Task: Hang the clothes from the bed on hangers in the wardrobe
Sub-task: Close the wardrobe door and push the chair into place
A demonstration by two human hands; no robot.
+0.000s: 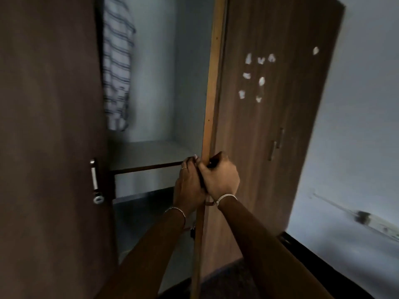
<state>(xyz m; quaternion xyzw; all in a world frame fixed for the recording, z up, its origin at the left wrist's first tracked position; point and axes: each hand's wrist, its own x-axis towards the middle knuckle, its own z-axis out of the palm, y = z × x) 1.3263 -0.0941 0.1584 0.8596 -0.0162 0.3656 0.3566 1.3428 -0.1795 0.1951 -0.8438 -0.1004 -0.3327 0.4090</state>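
Note:
The brown wooden wardrobe stands open in front of me. A white shirt with dark stripes (117, 70) hangs inside at the upper left, over a pale shelf (149, 154). The right door (269, 104) is swung outward, its light wooden edge (210, 104) facing me. My left hand (189, 186) wraps the door's edge from the inside. My right hand (220, 175) grips the same edge from the outside, around a dark handle. The two hands touch. No hanger or bed is in view.
The left door (49, 137) stands near me, with a metal handle and lock (95, 182). White sticker scraps (257, 76) dot the right door. A pale wall (356, 126) and dark skirting (323, 262) lie to the right. A lower compartment (146, 212) sits under the shelf.

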